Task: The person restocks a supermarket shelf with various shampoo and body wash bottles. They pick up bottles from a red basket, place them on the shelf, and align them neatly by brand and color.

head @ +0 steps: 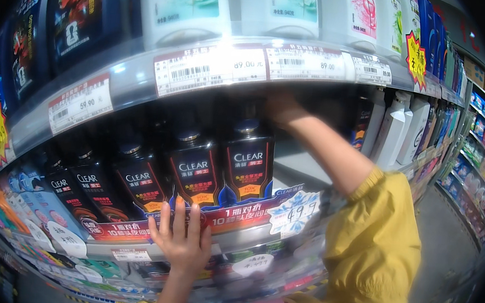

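My left hand [183, 235] rests against the red promotional strip [237, 216] along the shelf's front edge, fingers apart and holding nothing. Behind it stands a row of dark Clear pump bottles, the middle one [195, 171] just above my fingertips. My right hand [281, 107] reaches under the upper shelf, to the right of the end bottle [248, 165]. Shadow and blur hide its fingers, so whether it holds anything cannot be told. Below my right forearm, a bare patch of shelf board [302, 165] shows.
Overhead, the upper shelf's price rail [131, 66] carries large bottles [186, 3]. White pump bottles [391, 130] stand right of my arm. A snowflake-shaped price card [294, 214] juts from the shelf edge. Farther right, an aisle floor [452, 230] runs past another stocked shelf unit [480, 155].
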Motion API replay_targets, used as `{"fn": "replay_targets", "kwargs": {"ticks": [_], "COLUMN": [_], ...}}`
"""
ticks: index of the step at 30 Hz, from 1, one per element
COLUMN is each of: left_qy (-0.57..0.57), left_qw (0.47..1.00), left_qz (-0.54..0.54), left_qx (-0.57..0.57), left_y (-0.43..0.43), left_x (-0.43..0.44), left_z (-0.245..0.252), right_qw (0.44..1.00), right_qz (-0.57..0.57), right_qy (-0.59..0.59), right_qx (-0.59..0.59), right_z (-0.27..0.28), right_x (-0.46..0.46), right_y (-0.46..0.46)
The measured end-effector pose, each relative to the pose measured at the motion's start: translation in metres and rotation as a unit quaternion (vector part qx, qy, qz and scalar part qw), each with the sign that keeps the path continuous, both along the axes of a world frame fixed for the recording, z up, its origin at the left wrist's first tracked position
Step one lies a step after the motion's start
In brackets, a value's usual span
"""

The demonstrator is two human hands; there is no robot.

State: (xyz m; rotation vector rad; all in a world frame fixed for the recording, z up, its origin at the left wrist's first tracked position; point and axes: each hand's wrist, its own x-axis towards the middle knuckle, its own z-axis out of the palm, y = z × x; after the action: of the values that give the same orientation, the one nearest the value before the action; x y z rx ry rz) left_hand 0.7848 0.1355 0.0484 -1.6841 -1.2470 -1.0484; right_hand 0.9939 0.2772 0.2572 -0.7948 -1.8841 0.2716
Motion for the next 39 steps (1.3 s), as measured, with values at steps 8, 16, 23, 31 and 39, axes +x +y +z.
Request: {"fn": "replay_targets", "kwargs": {"ticks": [8,16,23,31,39], "left_qy": [-0.011,-0.018,-0.015,-0.013,-0.007], "left_qw": [1.0,1.0,1.0,0.999,1.0], "left_qz": [-0.003,-0.006,0.004,0.008,0.001], "left_qx": [-0.006,-0.014,-0.027,-0.028,0.001], "left_y": [-0.003,-0.006,-0.005,-0.005,-0.005], "left_x": [0.004,0.005,0.002,0.002,0.004], "left_z": [0.008,0.008,0.003,0.004,0.008], "right_qw": [0.994,0.974,0.822,0.926,0.976], "right_qz": [0.034,-0.087,-0.439,-0.34,-0.157], "right_qy": [-0.098,-0.21,-0.255,-0.163,-0.111], "right_qx": [-0.031,0.006,0.257,0.025,0.098], "right_z": [0.015,0.013,-0.011,-0.004,0.006], "right_x": [-0.031,0.062,0.216,0.241,0.109], "right_y": [-0.01,-0.016,0.022,0.032,0.017]}}
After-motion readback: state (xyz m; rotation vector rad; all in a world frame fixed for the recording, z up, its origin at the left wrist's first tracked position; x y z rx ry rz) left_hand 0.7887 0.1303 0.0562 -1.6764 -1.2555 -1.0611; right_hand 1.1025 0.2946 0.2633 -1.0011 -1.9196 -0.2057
